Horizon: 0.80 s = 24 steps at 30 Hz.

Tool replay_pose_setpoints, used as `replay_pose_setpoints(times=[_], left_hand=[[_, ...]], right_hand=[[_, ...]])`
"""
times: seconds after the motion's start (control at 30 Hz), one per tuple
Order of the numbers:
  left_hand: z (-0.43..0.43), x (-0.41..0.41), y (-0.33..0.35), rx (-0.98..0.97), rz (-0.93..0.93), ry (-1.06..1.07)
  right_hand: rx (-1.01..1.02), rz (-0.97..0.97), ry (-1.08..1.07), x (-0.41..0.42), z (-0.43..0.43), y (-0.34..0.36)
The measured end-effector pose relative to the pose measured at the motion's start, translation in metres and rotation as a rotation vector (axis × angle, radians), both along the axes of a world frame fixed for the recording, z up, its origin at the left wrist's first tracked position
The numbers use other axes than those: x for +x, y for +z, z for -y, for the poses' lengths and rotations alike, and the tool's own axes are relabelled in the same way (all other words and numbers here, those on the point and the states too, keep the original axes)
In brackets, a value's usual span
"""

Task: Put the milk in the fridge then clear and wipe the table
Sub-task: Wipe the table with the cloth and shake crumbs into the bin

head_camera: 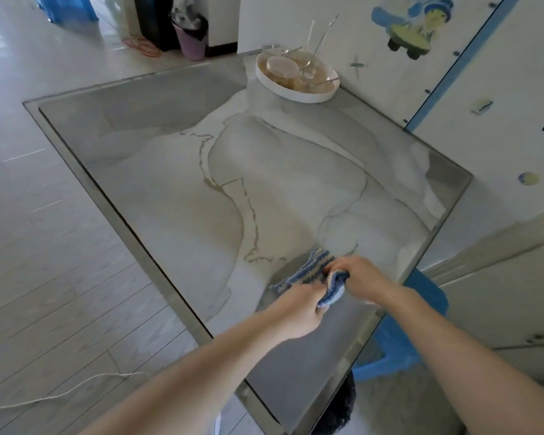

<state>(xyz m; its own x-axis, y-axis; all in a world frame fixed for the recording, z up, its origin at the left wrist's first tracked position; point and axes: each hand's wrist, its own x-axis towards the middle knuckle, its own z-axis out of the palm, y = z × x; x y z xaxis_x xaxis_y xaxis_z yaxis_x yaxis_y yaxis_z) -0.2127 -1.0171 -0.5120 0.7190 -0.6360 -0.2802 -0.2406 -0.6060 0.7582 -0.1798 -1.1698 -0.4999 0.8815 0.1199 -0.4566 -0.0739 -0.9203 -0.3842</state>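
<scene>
**Wiping stage, head view.** The table (170, 183), a glass-topped slab with grey marble veining, runs from its left corner across to the right-hand wall. No milk container is in view, so where it is cannot be told. A white tray (299, 95) of glasses and spoons stands at the far corner, so clearing appears unfinished.

**Technique (judgement).**
- The cloth is best folded into a flat pad before wiping, since a bunched cloth touches little of the surface.
- Strokes should overlap, starting at the left edge and running rightward.
- The tray should be lifted away rather than wiped around.
- The raised glass edge calls for a separate pass along its length.

**Pose.**
- Both bare forearms enter from the bottom of the frame and converge over the near right part of the table.
- The left hand (299, 306) has its fingers curled round the near end of the blue striped cloth (311, 270), with the back of the hand upward.
- The far end of the cloth lies spread on the tabletop, and its near end is gathered and raised between the hands.
- The right hand (358, 277) clenches a bunched fold of the cloth, knuckles up, just beside the left.
- A blue stool (421, 296) stands below the table's right edge.
</scene>
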Motion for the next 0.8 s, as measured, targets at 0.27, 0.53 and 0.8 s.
replay_pose_setpoints(times=[0.27,0.53,0.8], left_hand=[[0.010,0.081,0.047,-0.124,0.176,0.111],[0.026,0.157,0.054,-0.157,0.466,0.012],[0.052,0.164,-0.030,0.187,0.255,-0.307]], right_hand=[[0.279,0.319,-0.263,0.035,0.028,0.039],[0.239,0.555,-0.333,0.083,0.038,0.047],[0.069,0.229,-0.154,0.068,0.057,-0.023]])
